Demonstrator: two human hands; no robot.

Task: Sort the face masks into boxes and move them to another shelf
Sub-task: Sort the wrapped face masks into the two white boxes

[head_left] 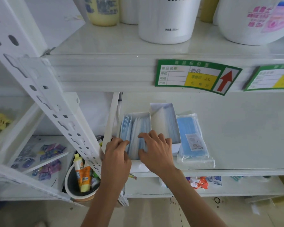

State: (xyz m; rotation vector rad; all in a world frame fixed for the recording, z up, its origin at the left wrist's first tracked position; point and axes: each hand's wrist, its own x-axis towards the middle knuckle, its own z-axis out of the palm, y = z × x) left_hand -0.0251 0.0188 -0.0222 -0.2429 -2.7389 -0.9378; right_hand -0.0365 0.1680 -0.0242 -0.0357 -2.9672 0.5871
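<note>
Left hand [116, 153]: fingers curled, pinching the left side of the masks [134, 128] in the near box [140, 167]. Right hand [156, 149]: fingers bent and spread, thumb and fingertips gripping the same masks from the right. Masks: pale blue, packed upright on edge in the near box, directly under both hands, at the left end of the shelf [236, 128]. Second box [166, 122]: white, open, touching the near box just right of and beyond the right hand, with masks stacked along its right wall. Bagged pack [193, 138]: blue masks in clear plastic, lying flat just right of the second box. Price tag [195, 76]: green and yellow with a red arrow, on the shelf edge above the hands. Lotion bottles [167, 20]: on the upper shelf. Bucket [79, 181]: below and left of the left hand, holding tubes.
</note>
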